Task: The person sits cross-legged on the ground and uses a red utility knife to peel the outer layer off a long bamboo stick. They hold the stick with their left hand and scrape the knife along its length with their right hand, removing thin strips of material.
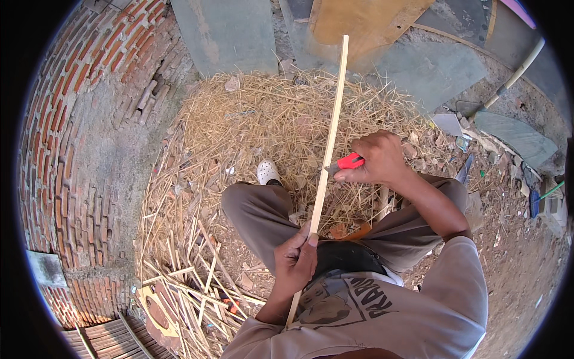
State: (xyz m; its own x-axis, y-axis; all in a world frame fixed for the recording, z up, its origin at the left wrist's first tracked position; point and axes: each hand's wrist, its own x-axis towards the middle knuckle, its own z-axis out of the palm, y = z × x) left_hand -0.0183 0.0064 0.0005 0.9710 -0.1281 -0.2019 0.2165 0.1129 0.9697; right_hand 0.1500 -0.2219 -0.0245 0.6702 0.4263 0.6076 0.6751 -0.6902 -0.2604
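Note:
A long pale strip of split wood or bamboo runs upright through the middle of the view, bowing slightly toward its far end. Low on it, near my lap, my left hand is closed around the strip. My right hand grips a red utility knife. The knife's short dark blade meets the strip's right side about halfway along, or lies very close to it. The strip's near end passes below my left hand beside my shirt.
Straw-like shavings cover the ground ahead. Several cut strips lie in a loose pile at lower left. A brick wall stands on the left. Flat grey sheets and a brown board line the far side.

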